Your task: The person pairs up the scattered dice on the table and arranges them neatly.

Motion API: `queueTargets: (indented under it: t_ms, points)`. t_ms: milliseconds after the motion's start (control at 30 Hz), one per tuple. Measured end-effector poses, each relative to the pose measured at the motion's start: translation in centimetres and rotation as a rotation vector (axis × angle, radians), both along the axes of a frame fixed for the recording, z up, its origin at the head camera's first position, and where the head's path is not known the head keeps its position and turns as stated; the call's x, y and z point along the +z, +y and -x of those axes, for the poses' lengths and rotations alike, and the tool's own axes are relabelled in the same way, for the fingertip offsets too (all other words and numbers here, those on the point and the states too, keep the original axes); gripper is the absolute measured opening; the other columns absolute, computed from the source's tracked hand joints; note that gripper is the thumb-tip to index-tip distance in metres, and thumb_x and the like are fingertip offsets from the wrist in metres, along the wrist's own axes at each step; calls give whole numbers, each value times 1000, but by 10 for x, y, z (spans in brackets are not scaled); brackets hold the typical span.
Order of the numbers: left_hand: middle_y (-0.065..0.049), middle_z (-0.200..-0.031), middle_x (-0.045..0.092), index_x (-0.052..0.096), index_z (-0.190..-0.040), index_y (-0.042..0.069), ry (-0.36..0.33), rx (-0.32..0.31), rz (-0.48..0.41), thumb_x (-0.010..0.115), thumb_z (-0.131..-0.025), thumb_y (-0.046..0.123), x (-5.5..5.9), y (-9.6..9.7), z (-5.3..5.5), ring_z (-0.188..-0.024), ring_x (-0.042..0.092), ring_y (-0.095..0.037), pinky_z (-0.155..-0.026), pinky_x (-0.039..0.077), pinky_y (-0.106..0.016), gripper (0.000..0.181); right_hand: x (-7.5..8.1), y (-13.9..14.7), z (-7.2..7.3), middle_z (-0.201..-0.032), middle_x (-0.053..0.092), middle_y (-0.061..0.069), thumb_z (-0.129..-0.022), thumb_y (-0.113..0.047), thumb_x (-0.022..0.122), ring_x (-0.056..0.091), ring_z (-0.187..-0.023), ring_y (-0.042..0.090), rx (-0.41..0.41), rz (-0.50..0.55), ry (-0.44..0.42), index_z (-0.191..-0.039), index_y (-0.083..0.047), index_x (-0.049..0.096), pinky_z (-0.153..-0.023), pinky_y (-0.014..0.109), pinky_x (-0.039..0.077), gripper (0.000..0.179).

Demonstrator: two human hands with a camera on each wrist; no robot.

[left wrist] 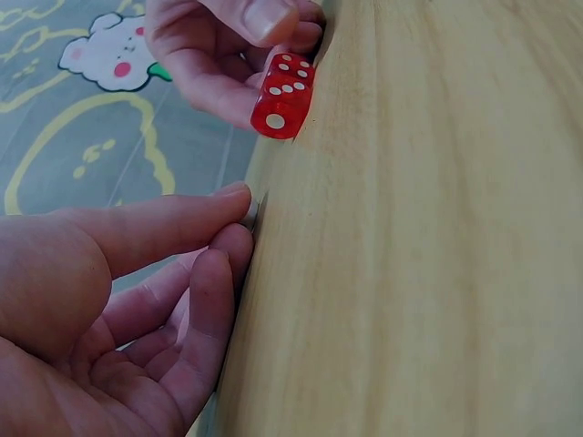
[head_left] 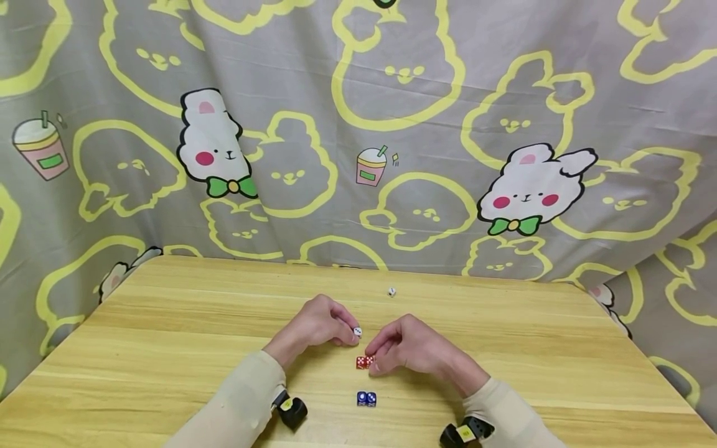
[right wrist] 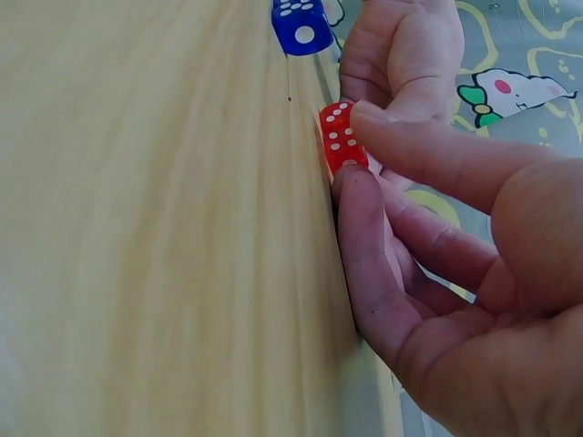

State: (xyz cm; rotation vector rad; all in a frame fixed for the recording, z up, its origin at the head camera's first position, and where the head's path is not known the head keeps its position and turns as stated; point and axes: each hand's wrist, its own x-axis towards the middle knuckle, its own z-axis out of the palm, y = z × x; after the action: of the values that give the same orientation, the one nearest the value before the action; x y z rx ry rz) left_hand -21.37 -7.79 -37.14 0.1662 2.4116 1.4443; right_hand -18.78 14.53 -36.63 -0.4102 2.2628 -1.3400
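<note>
My left hand (head_left: 322, 322) pinches a small white die (head_left: 357, 331) between thumb and finger, low over the table; in the left wrist view only a sliver of this white die (left wrist: 250, 214) shows between the fingertips. Just in front of it, two red dice (head_left: 360, 363) with white pips sit side by side. The thumb and a finger of my right hand (head_left: 414, 348) pinch the right one of the pair, partly covering it. In the right wrist view a red die (right wrist: 339, 138) shows between those fingertips.
Two blue dice (head_left: 362, 399) stand side by side on the wooden table (head_left: 168, 348), nearer to me than the red pair. Another white die (head_left: 391, 291) lies farther back. A grey patterned curtain (head_left: 302, 74) hangs behind the table's far edge.
</note>
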Motion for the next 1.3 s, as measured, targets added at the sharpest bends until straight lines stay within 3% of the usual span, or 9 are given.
queueTargets:
  t_ms: [133,333,733,1000,1300]
  points:
    - [-2,-80,78,81,-88,7,-4,1,-4,91,-77,5,0,-1,0,-69,69,-12,-66,58,-25,14,1,0,1,-84,74,3,-78,-9,92,65,-79,13,-8,6,-22,-103,-6,81,-73,25,49,28]
    - [-3,-82,78,81,-88,8,-12,0,-1,91,-78,7,-1,-1,0,-70,69,-12,-66,57,-25,15,3,1,2,-82,72,3,-83,-9,88,64,-73,13,-66,52,-33,-109,-2,78,-67,27,58,29]
    - [-2,-81,78,81,-88,7,-7,-7,-15,91,-78,6,-1,0,0,-69,68,-12,-65,56,-24,14,4,8,11,-97,79,5,-87,-17,87,71,-83,13,-288,17,154,-119,-4,78,-74,29,56,35]
    - [-3,-81,78,81,-88,6,-3,-8,-19,90,-78,6,-1,-1,0,-69,68,-12,-64,56,-24,13,6,11,21,-95,80,6,-89,-13,86,70,-80,13,-362,13,225,-117,-2,78,-71,31,60,31]
    - [-4,-82,78,80,-88,5,-3,-14,-31,91,-79,6,0,-2,-1,-69,68,-12,-65,57,-24,14,7,16,43,-93,80,3,-89,-16,85,70,-80,12,-419,-123,299,-111,-6,81,-69,27,53,24]
